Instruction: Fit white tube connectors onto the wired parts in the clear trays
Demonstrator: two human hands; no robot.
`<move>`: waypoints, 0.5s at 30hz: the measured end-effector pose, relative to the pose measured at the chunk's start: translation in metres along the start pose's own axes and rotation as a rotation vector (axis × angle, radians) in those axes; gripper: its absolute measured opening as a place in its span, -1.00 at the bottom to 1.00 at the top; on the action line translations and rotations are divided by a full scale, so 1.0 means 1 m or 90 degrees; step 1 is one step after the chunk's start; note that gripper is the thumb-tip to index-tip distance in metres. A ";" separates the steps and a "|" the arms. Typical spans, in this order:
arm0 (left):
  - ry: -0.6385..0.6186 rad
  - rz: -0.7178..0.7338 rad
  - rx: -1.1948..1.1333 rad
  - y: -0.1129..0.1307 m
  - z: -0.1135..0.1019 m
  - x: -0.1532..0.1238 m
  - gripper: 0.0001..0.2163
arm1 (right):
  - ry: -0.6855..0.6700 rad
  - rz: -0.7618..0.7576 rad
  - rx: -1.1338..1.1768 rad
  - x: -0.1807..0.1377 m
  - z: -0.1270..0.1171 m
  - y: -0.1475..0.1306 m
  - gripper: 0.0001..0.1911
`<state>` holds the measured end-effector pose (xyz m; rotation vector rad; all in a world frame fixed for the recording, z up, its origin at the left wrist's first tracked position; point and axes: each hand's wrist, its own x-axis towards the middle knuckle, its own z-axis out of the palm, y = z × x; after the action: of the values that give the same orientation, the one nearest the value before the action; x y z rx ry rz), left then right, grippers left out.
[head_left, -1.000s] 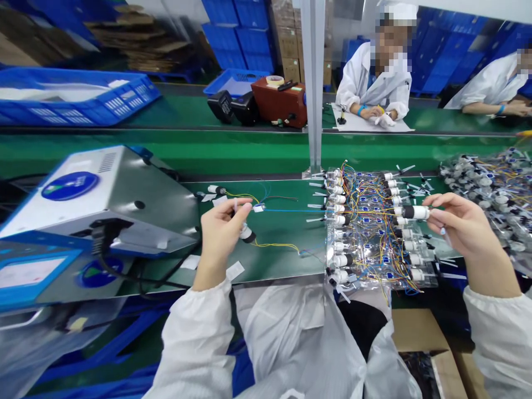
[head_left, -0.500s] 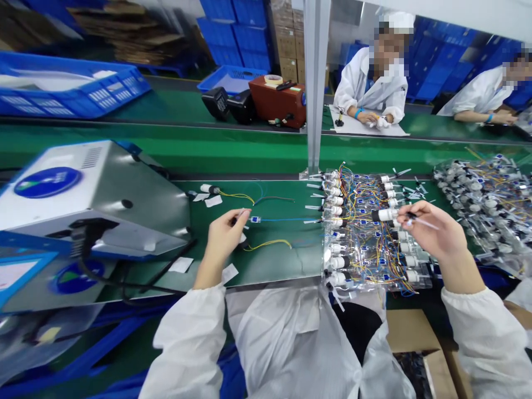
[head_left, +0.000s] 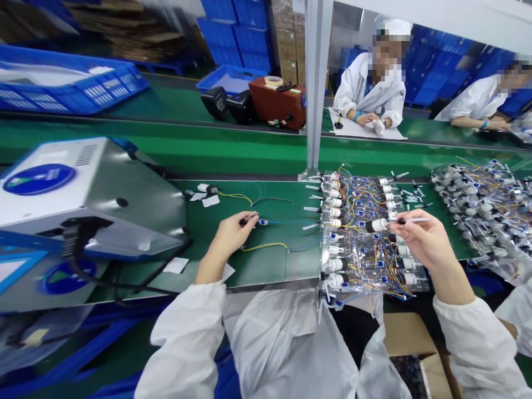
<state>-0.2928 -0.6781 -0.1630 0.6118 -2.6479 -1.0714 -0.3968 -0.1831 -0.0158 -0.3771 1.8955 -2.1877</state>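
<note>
My left hand (head_left: 233,235) is closed in a pinch on a small dark wired part, most of it hidden by the fingers. A blue-and-white piece (head_left: 262,222) sticks out past the fingertips, and a thin blue wire leads from it to the right. My right hand (head_left: 424,235) pinches the narrow end of a white-and-black cylindrical part (head_left: 377,225) with a white strip, above a row of similar parts (head_left: 361,260) in clear plastic. Below my left hand, a yellow wire (head_left: 266,244) lies on the green work surface (head_left: 266,266).
At left stands a grey-white machine (head_left: 137,205) with a black cable. Another wired cylinder (head_left: 204,188) lies near paper pieces (head_left: 175,265). A metal post (head_left: 315,88) rises behind the parts. More bagged parts (head_left: 477,205) are piled at right. Two people in white coats sit across the bench.
My right hand has moved left with the cylindrical part, which now points further toward the left. My left hand has shifted slightly right, and the blue wire looks less taut.
</note>
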 end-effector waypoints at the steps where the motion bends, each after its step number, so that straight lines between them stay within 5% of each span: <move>1: -0.001 0.007 0.009 -0.001 0.001 0.001 -0.58 | 0.013 -0.004 -0.004 0.002 0.001 0.003 -0.82; 11: 0.013 0.134 0.086 0.009 0.007 0.006 -0.62 | 0.080 -0.081 -0.083 0.009 0.007 0.020 -0.86; 15: 0.066 0.166 0.127 0.039 0.000 -0.010 -0.66 | 0.054 -0.080 -0.116 0.007 0.001 0.022 -0.85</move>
<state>-0.2953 -0.6483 -0.1361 0.3335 -2.6683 -0.6898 -0.4033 -0.1896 -0.0366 -0.4534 2.1815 -2.1438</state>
